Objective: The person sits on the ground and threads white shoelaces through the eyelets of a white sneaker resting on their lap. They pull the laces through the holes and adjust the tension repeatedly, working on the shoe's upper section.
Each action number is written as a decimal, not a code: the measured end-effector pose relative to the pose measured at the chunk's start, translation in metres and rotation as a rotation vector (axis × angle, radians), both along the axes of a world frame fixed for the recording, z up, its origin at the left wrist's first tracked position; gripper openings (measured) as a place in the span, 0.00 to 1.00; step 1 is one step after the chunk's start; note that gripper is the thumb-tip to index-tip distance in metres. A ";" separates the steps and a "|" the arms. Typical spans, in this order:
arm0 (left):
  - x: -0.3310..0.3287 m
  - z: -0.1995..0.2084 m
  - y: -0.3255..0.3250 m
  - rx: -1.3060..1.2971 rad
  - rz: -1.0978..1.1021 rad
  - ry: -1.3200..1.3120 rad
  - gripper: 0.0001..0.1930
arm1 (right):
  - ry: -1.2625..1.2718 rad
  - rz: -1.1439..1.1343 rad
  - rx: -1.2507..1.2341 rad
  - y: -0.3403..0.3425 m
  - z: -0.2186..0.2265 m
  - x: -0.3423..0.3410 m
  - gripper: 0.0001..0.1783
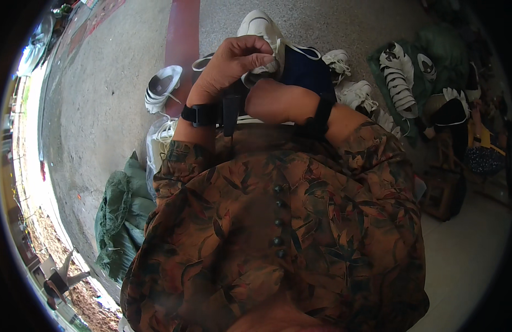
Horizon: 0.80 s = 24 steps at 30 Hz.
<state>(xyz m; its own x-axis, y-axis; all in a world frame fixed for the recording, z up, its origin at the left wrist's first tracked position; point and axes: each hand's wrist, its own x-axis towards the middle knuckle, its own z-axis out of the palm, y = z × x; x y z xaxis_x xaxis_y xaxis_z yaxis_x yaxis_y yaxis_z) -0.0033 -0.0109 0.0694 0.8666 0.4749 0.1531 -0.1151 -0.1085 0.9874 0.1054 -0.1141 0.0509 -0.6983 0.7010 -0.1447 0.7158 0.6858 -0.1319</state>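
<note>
1. The grey concrete floor (112,94) fills the upper part of the view, with a dark red painted stripe (182,33) running along it away from the person.
2. A dark green bundle of netting and cloth (120,216) lies on the floor by the person's left side.
3. A green cloth (433,50) spread at the far right carries a white sneaker with black stripes (398,77).
4. The white sneaker with a dark blue lining (286,52) is held up in front of the chest, above the floor. Its long axis runs away from the person, toe pointing toward the far edge of the floor and the opening turned back toward the body.
5. A single white sneaker (162,86) lies on the floor beside the stripe, well apart from the held one.
6. The left hand (231,63) is curled over the held shoe's collar, fingers pinching its edge.
7. The right hand (278,99) is mostly hidden under the shoe; its wrist presses against the heel, and its grip cannot be made out.
</note>
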 end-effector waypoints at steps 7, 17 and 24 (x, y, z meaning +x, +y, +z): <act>0.014 0.030 -0.048 0.027 -0.469 0.114 0.27 | 0.302 -0.042 0.019 -0.027 -0.069 -0.028 0.06; 0.013 0.034 -0.068 0.215 -0.545 0.108 0.20 | 0.283 -0.003 -0.006 -0.035 -0.040 -0.044 0.06; 0.012 0.031 -0.069 0.373 -0.528 0.027 0.14 | 0.284 0.007 -0.009 -0.039 -0.033 -0.045 0.06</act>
